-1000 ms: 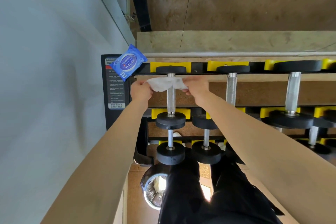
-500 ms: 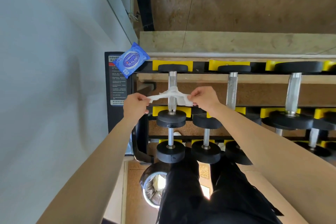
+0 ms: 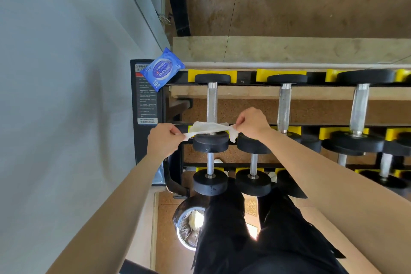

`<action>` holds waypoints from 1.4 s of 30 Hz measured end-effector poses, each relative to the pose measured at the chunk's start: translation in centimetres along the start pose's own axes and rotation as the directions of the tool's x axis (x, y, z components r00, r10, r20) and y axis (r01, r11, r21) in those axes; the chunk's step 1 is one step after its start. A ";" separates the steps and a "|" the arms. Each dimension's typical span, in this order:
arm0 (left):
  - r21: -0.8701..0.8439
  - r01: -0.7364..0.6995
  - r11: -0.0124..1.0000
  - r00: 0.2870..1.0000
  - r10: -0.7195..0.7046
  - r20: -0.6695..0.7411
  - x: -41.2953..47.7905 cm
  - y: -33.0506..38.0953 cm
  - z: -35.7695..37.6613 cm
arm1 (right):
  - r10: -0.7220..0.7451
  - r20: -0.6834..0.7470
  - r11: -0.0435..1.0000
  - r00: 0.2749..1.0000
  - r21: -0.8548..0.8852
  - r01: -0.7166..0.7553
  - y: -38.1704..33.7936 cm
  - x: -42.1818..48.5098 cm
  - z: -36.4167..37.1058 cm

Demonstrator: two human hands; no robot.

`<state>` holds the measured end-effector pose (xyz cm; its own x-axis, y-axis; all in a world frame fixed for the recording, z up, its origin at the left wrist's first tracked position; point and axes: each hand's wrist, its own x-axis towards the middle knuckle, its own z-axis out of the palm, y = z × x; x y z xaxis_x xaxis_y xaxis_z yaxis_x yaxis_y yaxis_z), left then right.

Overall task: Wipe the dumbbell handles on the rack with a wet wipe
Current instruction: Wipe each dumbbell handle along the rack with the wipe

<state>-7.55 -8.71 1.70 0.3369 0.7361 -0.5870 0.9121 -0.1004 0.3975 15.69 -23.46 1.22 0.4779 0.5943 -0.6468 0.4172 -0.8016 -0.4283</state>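
A person's left hand (image 3: 163, 140) and right hand (image 3: 252, 123) each pinch one end of a white wet wipe (image 3: 206, 128), pulling it taut into a narrow band across the steel handle (image 3: 211, 104) of the leftmost dumbbell on the top tier of the rack (image 3: 244, 78). The fingers of both hands are curled tight on the cloth, one hand on either side of the bar. A second ago the wipe sat at the far end of the handle, just under the rear weight; half a second ago it crossed the middle. It now lies at the near end, right against the black front weight (image 3: 210, 142), and both hands have drawn back toward the person with it. A loose corner of the wipe hangs below the right hand. The bare length of the handle shows beyond the cloth. The neighbouring handles (image 3: 284, 107) (image 3: 359, 107) stand uncovered to the right. The blue wipe pack (image 3: 162, 69) rests where it did, on the rack's left corner, and a lined bin (image 3: 186, 229) holding crumpled white material sits on the floor below.
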 end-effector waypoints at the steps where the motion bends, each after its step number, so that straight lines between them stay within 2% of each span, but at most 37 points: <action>1: -0.017 0.016 1.000 0.999 -0.016 -0.032 -0.2 0.0 -0.2 | -0.013 0.009 1.000 1.000 0.000 0.013 -0.3 -0.2 0.2; 3: -0.046 0.039 0.998 0.994 -0.044 -0.103 -0.1 -0.4 -0.7 | -0.064 0.057 0.998 0.996 0.017 0.063 -1.0 -0.7 0.7; 5: -0.123 0.037 0.992 0.991 -0.052 -0.123 -0.3 -0.6 -1.4 | -0.081 0.043 0.993 0.996 0.086 0.077 -1.5 -1.4 0.7; 8: -0.380 -0.048 0.924 0.997 0.021 -0.077 -1.4 0.4 -2.0 | -0.052 -0.058 0.943 0.997 0.327 0.068 -1.6 -2.6 -0.1; 10: -0.489 -0.114 0.865 0.993 0.102 -0.051 -2.7 2.0 -2.1 | -0.043 -0.071 0.877 0.997 0.475 0.072 -2.0 -3.7 -0.8; 13: -0.603 -0.211 0.769 0.972 0.233 -0.042 -4.3 5.1 -1.9 | -0.111 0.028 0.751 0.993 0.657 0.065 -3.3 -5.5 -1.6; 16: -0.598 -0.260 0.758 0.937 0.349 0.035 -5.2 7.4 -1.0 | -0.253 0.172 0.632 0.952 0.774 0.028 -3.9 -6.7 -2.2; 18: -0.640 -0.213 0.738 0.917 0.377 0.129 -5.4 8.2 -0.4 | -0.283 0.187 0.645 0.941 0.763 0.042 -3.8 -7.0 -2.3; 21: -0.752 -0.041 0.658 0.908 0.339 0.247 -5.4 8.7 -0.6 | -0.223 0.125 0.675 0.967 0.735 0.060 -3.0 -6.9 -2.1; 23: -0.745 -0.064 0.664 0.908 0.348 0.232 -5.0 8.2 -0.8 | -0.165 0.089 0.644 0.982 0.764 0.039 -2.2 -6.3 -2.1; 25: -0.740 -0.098 0.666 0.948 0.289 0.135 -3.9 7.4 -1.0 | -0.038 0.020 0.626 0.999 0.779 0.008 -1.5 -5.2 -2.3; 28: -0.753 -0.068 0.654 0.990 0.139 0.032 -1.3 6.1 -1.1 | 0.137 -0.128 0.696 0.982 0.718 -0.004 -0.4 -2.7 -2.4; 31: -0.693 -0.046 0.720 0.990 0.125 0.064 0.9 5.7 -0.3 | 0.205 -0.182 0.780 0.962 0.624 -0.048 0.0 -0.1 -1.5; 36: -0.498 -0.126 0.858 0.934 0.272 0.232 4.4 6.2 1.5 | 0.170 0.026 0.764 0.985 0.628 -0.149 -2.2 3.1 0.7; 39: -0.428 -0.158 0.890 0.875 0.327 0.358 4.9 7.6 1.5 | 0.083 0.198 0.682 0.977 0.703 -0.201 -3.5 3.8 1.2; 41: -0.360 -0.157 0.920 0.868 0.302 0.393 5.2 7.7 1.2 | 0.049 0.235 0.669 0.971 0.714 -0.207 -3.8 4.0 1.2; 42: -0.341 -0.154 0.927 0.874 0.289 0.391 5.3 7.3 1.0 | 0.049 0.200 0.704 0.978 0.688 -0.176 -3.7 4.2 1.1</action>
<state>1.15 -6.23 0.74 0.6494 0.3521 -0.6740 0.7143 0.0216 0.6995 15.26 -18.10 -0.62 0.3333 0.5291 -0.7804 -0.3221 -0.7140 -0.6216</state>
